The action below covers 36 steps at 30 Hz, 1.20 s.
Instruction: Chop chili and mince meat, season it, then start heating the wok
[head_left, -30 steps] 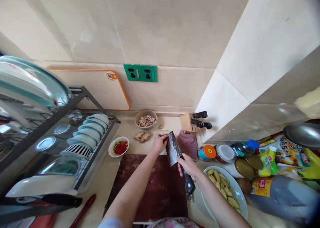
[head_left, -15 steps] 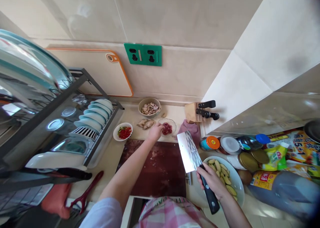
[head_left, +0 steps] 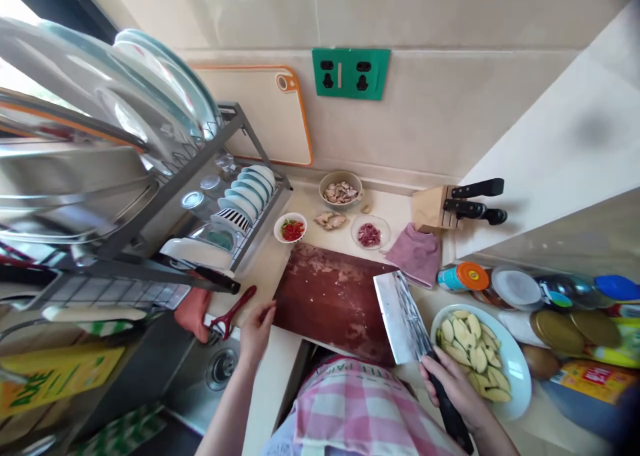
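Note:
My right hand [head_left: 445, 376] grips the black handle of a cleaver [head_left: 400, 316], its wide blade wet and smeared, tilted over the right edge of the dark red-brown cutting board [head_left: 330, 296]. Near the board's left edge is my left hand [head_left: 257, 329], its fingers curled in and nothing seen in them. Small pale and dark bits lie on the board. Behind it stand a glass dish [head_left: 379, 244] with chopped red meat [head_left: 369, 235], a white bowl [head_left: 278, 231] of cut red and green peppers, a piece of ginger [head_left: 331, 221] and a bowl [head_left: 323, 193] of sliced pieces.
Right of the board sits a plate [head_left: 523, 383] of sliced pale vegetable, with jars [head_left: 465, 277] and bottles beyond. A knife block [head_left: 427, 206] and pink cloth [head_left: 415, 256] stand behind. At left are a dish rack [head_left: 185, 166], a red peeler [head_left: 235, 311] and the sink [head_left: 190, 389].
My left hand has left the glass dish and come back toward me, to the board's left side. My right hand still holds the cleaver. The view has turned left, showing the sink.

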### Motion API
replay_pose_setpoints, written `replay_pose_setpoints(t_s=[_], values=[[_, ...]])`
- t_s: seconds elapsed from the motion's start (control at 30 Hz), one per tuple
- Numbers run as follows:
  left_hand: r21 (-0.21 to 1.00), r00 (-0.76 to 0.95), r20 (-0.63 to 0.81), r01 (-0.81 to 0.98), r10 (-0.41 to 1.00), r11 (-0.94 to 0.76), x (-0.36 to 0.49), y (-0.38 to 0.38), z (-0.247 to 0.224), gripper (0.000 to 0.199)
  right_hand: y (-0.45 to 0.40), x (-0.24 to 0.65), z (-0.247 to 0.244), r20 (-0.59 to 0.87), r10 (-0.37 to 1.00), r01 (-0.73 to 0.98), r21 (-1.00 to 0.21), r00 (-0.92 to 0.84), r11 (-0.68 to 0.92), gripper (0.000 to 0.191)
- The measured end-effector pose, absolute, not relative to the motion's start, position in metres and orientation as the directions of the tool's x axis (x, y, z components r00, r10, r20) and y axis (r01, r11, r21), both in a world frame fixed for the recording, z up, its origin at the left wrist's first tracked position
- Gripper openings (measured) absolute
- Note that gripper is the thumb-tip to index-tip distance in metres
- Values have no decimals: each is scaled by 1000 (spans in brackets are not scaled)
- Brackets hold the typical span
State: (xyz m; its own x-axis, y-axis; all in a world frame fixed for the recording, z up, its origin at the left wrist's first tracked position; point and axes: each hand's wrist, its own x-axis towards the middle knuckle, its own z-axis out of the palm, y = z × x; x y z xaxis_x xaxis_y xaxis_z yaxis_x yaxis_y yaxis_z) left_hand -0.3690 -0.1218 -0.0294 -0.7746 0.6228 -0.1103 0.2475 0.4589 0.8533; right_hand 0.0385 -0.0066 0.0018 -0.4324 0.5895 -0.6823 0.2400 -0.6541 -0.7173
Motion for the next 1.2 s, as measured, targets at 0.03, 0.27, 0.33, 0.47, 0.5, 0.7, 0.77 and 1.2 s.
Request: replay_pose_setpoints(t_s=[0.03,0.27,0.33,0.47,0.5,0.7,0.77,1.2], values=[[856,-788,-136,212,600,471,-364,-135,-34,38,-8,35,2,-677,585,239,-720,-446,-651,37],[851,-670,-117,313,733,422,-328,-144,-35,28,-12,-10,8,-669,506,307,-721,-544,-622,40],[859,-653,-115,313,749,405,-316,-146,-31,26,-14,-25,5,-642,510,334,-750,-572,-571,39],[878,-729,-134,226,672,421,-285,-171,-26,24,-13,-42,-1,-568,562,414,-823,-600,-390,44],[881,-764,-151,184,628,436,-275,-181,-26,23,-10,-45,-1,-547,553,452,-835,-628,-313,47],[911,-895,-303,-171,328,376,-210,-239,-25,22,3,-80,17,-135,275,249,-863,-952,439,49],[921,-902,-337,-255,272,296,-194,-251,-21,25,-9,-101,23,-64,95,106,-828,-993,551,51],[900,-908,-359,-275,-218,-339,-203,-381,-2,47,-253,-218,34,43,-628,-502,-644,-777,577,44]])
